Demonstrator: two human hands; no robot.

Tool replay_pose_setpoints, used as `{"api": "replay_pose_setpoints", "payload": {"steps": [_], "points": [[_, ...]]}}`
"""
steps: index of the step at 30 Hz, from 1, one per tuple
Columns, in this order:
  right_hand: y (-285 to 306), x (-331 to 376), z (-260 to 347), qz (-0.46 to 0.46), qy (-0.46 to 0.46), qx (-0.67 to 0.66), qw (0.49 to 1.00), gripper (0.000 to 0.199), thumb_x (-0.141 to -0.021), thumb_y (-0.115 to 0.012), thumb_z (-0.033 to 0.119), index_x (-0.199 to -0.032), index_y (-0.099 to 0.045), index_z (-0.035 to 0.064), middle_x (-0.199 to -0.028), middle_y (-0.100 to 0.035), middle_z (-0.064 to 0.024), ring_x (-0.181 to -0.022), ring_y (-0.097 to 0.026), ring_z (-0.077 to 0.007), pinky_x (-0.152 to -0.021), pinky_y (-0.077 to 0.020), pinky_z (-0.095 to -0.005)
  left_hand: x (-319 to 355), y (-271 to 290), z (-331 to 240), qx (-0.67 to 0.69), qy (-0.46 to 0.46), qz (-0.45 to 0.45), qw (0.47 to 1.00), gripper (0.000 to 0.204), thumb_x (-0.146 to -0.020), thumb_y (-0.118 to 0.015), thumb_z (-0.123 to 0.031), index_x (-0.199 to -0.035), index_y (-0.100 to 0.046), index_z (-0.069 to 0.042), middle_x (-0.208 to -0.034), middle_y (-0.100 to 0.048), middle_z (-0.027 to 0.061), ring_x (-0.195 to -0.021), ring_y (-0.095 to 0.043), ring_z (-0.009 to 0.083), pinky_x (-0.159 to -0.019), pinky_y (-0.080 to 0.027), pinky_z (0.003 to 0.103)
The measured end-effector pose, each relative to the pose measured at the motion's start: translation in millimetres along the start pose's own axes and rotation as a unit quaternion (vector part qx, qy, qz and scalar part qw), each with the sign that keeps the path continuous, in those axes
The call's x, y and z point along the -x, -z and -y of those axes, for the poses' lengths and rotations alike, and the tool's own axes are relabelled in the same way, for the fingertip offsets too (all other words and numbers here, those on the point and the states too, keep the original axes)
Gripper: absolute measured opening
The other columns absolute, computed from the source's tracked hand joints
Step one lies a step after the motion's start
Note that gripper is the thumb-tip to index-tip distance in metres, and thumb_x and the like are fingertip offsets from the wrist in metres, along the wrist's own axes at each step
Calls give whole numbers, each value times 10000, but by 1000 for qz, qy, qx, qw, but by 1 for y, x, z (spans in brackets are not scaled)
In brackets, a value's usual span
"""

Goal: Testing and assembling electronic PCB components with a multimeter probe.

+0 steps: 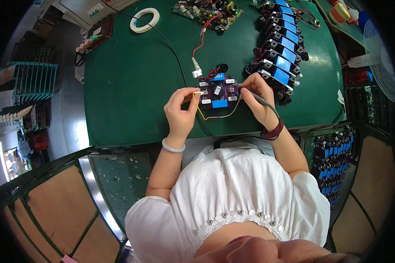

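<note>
A small circuit board [218, 91] with blue blocks, white labels and a round black part lies on the green table in front of me. At its left edge, my left hand [181, 109] pinches a small white connector [200, 93]. A thin yellow-and-grey wire [213, 117] loops from that connector below the board to its right side. My right hand [260, 94] is closed on a dark pen-shaped probe [260, 100] with a cable, its fingertips at the board's right edge. The probe's tip is too small to make out.
Red wires with a white plug [197, 72] lie just above the board. A row of blue-topped boards [285, 52] runs along the right. Farther off are a larger circuit board [210, 13] and a white tape roll [145, 20]. A black cable [175, 52] crosses the green table [118, 101].
</note>
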State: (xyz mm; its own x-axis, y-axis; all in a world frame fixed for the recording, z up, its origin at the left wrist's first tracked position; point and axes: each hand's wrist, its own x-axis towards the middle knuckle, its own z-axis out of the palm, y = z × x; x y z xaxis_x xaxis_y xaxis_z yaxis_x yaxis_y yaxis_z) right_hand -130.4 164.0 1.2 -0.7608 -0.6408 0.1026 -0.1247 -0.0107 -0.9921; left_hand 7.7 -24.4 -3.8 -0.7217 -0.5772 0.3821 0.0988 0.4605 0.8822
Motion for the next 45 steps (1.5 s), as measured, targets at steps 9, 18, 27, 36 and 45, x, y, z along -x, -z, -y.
{"api": "replay_pose_setpoints", "payload": {"steps": [9, 18, 27, 36, 45], "points": [[-3, -7, 2, 12, 10, 46, 999, 103, -910, -643, 79, -912, -570, 6, -704, -598, -26, -637, -543, -61, -573, -412, -228, 3, -3, -7, -114, -33, -42, 992, 130, -863, -733, -3, -975, -669, -1, -835, -677, 105, -609, -640, 171, -554, -520, 276], [-4, -5, -4, 2, 24, 80, 996, 94, -913, -631, 62, -894, -556, 9, -688, -547, -10, -649, -519, -58, -584, -415, -230, 3, -1, -10, -111, -43, -37, 992, 112, -877, -717, -30, -977, -669, -14, -819, -659, 106, -602, -633, 198, -551, -514, 301], [-3, -4, -4, 10, 13, 60, 998, 77, -914, -614, 37, -876, -560, -2, -712, -586, -17, -658, -549, -61, -604, -438, -230, 8, 0, -6, -84, -46, -36, 995, 104, -873, -722, -27, -966, -676, -13, -813, -663, 94, -603, -642, 172, -530, -506, 278], [-1, 1, -8, -27, 19, 27, 999, 98, -941, -596, 55, -874, -544, 6, -699, -581, -19, -634, -539, -67, -566, -413, -233, 4, -3, -9, -89, -46, -23, 995, 110, -864, -730, -31, -957, -671, -19, -819, -666, 95, -591, -643, 176, -521, -514, 285], [-6, -1, -3, -44, 52, 25, 997, 341, -1036, -506, 213, -756, -471, 23, -603, -427, -20, -572, -463, -94, -563, -429, -270, 3, 2, -9, -97, -41, -19, 994, 114, -867, -726, -13, -970, -679, -12, -816, -676, 112, -615, -651, 186, -525, -523, 284]]}}
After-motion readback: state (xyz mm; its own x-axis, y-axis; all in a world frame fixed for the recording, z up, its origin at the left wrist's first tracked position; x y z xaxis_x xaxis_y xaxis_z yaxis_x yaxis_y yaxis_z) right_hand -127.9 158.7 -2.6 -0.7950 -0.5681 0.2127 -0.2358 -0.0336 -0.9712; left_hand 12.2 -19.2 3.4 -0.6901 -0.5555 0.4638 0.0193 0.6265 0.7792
